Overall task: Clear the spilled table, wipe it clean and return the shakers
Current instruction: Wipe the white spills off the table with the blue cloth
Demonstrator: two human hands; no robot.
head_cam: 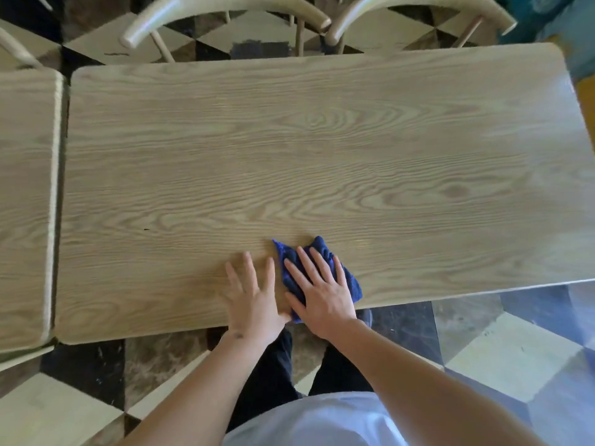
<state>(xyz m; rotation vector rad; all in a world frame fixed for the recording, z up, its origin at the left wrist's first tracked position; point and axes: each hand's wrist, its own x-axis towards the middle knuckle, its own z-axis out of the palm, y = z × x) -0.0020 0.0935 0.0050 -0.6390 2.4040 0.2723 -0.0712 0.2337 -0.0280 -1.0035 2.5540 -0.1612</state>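
A light wooden table (322, 149) fills most of the view, its top bare. Near its front edge lies a crumpled blue cloth (322, 249). My right hand (322, 291) presses flat on the cloth with fingers spread. My left hand (251, 297) rests flat on the bare wood just left of the cloth, fingers apart, holding nothing. No shakers are in view.
A second wooden table (25, 204) butts against the left side. Two pale wooden chairs (225, 14) (418, 11) stand at the far edge. The floor (499, 349) has a dark and light geometric tile pattern.
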